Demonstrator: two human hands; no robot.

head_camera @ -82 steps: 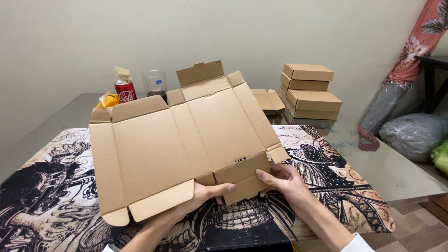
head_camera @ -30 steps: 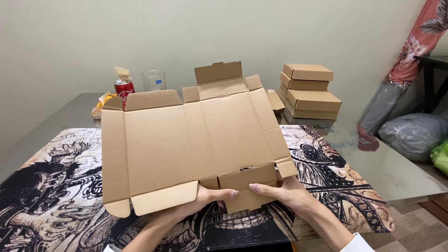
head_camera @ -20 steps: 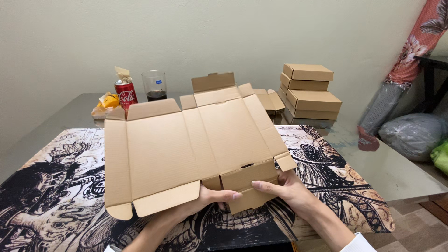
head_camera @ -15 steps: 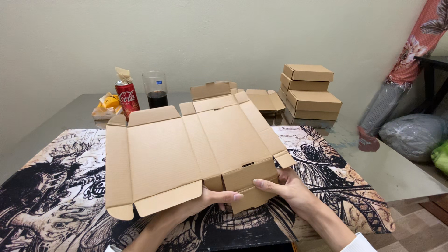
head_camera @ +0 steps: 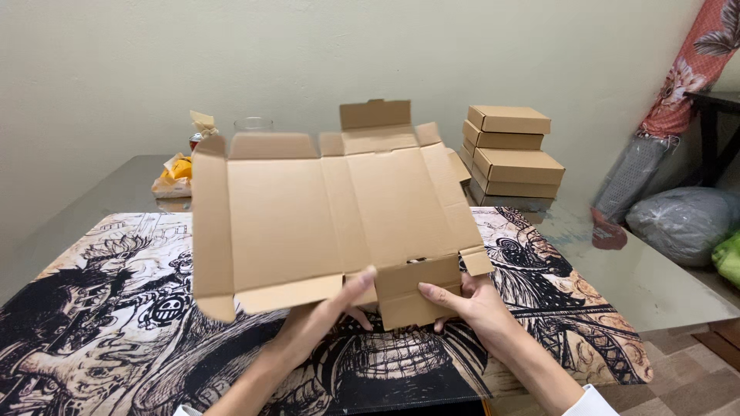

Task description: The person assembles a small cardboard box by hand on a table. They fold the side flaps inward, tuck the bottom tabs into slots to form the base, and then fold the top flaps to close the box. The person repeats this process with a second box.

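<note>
Both hands (head_camera: 401, 308) grip the flat cardboard box (head_camera: 331, 208) (unfolded, tilted upright).

Open mat (head_camera: 116, 308) left of the raised cardboard sheet (head_camera: 324, 208); stacked boxes (head_camera: 512, 158) blocking far right.

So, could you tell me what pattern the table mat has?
Black-and-white comic-style drawings on the mat, head view.
</note>
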